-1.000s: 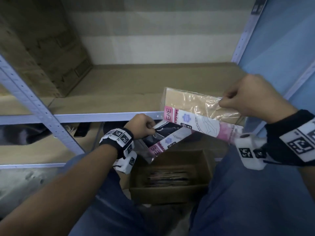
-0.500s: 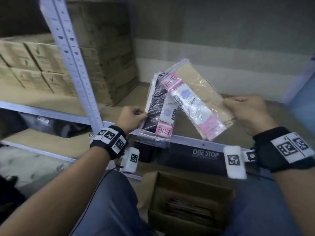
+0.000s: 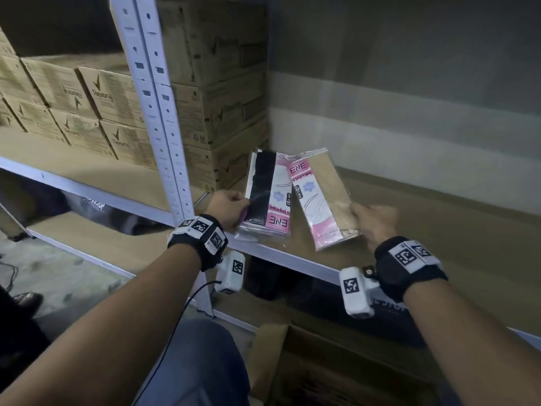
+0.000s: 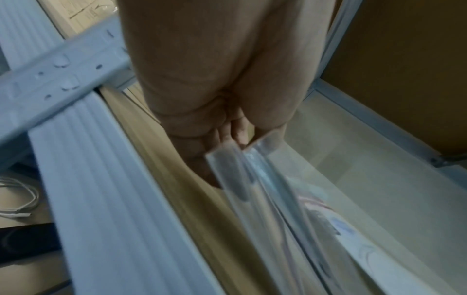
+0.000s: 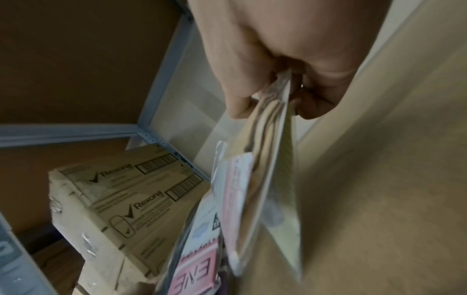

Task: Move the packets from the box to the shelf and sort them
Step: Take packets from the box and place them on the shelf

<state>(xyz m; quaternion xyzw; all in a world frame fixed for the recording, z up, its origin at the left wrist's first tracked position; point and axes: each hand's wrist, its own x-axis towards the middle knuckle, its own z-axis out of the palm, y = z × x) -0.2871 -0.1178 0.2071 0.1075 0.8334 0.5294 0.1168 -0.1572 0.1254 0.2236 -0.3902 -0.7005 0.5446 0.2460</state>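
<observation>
Lighting is dim and cool in the head view, with deep shadow at the upper left and under the shelf board [image 3: 295, 260]. Straight uprights bow toward the edges. Both wrist views are brighter, soft and streaked by motion blur. Glare marks the packet film [image 3: 314, 155].

"ENE" on packets [image 3: 270, 197]; "Rexona" on cartons [image 3: 111, 98]

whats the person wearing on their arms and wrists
Both forearms are bare, with no sleeves. Each wrist carries a black band with white panels printed with black square code markers: left wrist band, right wrist band. Below each band hangs a white, rounded camera block with its own marker, left and right. A thin black cable trails from the left block.
</observation>
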